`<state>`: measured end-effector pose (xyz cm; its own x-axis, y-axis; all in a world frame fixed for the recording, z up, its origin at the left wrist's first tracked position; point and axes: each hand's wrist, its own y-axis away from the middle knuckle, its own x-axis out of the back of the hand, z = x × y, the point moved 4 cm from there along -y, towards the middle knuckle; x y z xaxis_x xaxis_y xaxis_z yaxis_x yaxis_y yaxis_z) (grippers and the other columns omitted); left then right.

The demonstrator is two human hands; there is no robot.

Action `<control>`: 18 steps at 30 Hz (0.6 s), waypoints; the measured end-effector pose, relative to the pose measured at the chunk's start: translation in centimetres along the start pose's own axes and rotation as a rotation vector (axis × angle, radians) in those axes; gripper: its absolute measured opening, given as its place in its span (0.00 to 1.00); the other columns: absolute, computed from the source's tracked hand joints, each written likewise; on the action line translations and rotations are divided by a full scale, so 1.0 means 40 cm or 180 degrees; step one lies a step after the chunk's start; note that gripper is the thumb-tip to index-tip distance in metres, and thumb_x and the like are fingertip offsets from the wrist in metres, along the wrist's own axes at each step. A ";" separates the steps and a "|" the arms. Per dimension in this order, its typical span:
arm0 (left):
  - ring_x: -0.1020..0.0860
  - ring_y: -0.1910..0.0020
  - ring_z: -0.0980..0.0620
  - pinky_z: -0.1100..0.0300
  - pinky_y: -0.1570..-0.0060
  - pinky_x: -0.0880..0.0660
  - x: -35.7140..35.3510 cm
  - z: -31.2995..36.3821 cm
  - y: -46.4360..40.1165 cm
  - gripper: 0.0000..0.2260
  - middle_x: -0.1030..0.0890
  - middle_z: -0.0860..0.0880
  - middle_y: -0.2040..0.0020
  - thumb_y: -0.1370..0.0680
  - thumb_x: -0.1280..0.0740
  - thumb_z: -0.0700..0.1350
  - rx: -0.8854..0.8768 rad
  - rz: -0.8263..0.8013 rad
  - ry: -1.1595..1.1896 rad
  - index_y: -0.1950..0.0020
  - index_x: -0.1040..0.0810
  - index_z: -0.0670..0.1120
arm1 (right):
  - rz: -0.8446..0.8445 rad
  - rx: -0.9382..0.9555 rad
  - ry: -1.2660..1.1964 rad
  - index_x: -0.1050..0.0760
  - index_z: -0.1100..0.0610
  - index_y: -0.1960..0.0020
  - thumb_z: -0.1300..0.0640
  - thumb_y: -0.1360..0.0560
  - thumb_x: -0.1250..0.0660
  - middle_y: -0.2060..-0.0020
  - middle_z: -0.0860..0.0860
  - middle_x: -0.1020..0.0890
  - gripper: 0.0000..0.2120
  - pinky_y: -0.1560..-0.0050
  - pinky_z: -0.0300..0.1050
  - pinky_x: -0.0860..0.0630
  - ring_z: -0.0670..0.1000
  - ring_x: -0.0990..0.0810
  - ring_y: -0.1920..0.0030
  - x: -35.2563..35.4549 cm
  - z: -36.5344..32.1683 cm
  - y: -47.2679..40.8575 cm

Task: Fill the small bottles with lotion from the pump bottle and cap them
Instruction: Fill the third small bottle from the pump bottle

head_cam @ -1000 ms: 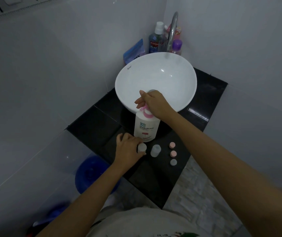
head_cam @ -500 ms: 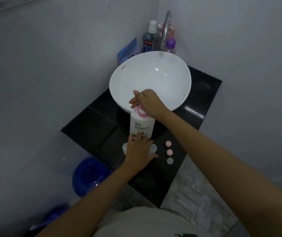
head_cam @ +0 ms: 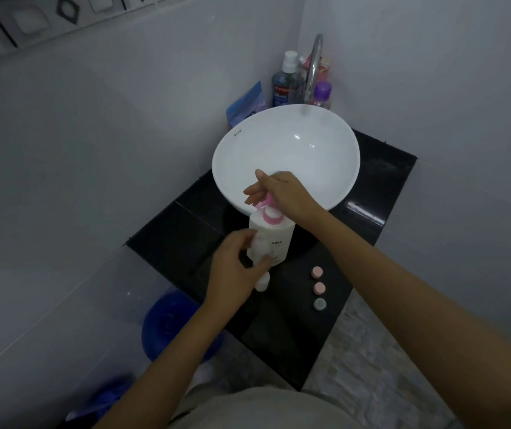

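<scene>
A white pump bottle [head_cam: 279, 239] with a pink pump stands on the black counter [head_cam: 381, 193] in front of the basin. My right hand [head_cam: 285, 190] rests on the pump head with fingers stretched out over the nozzle. My left hand [head_cam: 232, 270] holds a small translucent bottle [head_cam: 253, 247] lifted against the pump bottle's left side, below the nozzle. A second small bottle [head_cam: 262, 283] stands on the counter, partly hidden by my left hand. Two pink caps [head_cam: 317, 271] [head_cam: 319, 287] and a grey cap [head_cam: 320, 304] lie in a row to the right.
A white bowl basin [head_cam: 238, 144] sits behind the pump bottle under a chrome tap [head_cam: 314, 63]. In the corner stand a mouthwash bottle [head_cam: 285, 85], a purple-capped bottle [head_cam: 322, 94] and a blue pouch [head_cam: 245, 106]. A blue bucket [head_cam: 167, 323] is on the floor at left.
My left hand picked a small bottle off the counter and raised it to the pump bottle's left side. The right hand stayed on the pump head.
</scene>
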<state>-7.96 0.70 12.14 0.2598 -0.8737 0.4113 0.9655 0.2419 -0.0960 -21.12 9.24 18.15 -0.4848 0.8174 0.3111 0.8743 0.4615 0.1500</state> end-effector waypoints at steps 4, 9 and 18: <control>0.24 0.49 0.63 0.74 0.51 0.28 0.072 0.036 -0.041 0.17 0.22 0.54 0.47 0.27 0.28 0.43 -0.0127 0.0193 0.0040 0.39 0.23 0.51 | -0.0004 0.0046 -0.0020 0.19 0.67 0.50 0.52 0.19 0.45 0.57 0.61 0.16 0.21 0.42 0.51 0.24 0.54 0.18 0.56 -0.002 -0.006 0.003; 0.23 0.50 0.65 0.76 0.52 0.28 0.098 0.060 -0.058 0.15 0.20 0.55 0.48 0.28 0.27 0.44 -0.0174 0.0378 0.0029 0.42 0.22 0.52 | 0.0047 0.0128 0.0072 0.19 0.66 0.50 0.53 0.19 0.45 0.59 0.58 0.16 0.20 0.43 0.49 0.24 0.52 0.19 0.57 -0.002 0.000 -0.002; 0.21 0.51 0.57 0.67 0.52 0.24 0.099 0.088 -0.066 0.15 0.18 0.49 0.51 0.27 0.28 0.43 -0.0475 0.0400 0.0012 0.41 0.20 0.44 | 0.0140 0.0144 -0.0031 0.19 0.65 0.52 0.53 0.19 0.46 0.61 0.58 0.16 0.21 0.51 0.36 0.25 0.47 0.19 0.59 -0.008 0.031 -0.023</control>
<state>-9.54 -1.91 17.22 0.3781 -0.8423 0.3842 0.9171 0.2841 -0.2798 -21.79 8.98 16.73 -0.4462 0.8405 0.3073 0.8932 0.4399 0.0937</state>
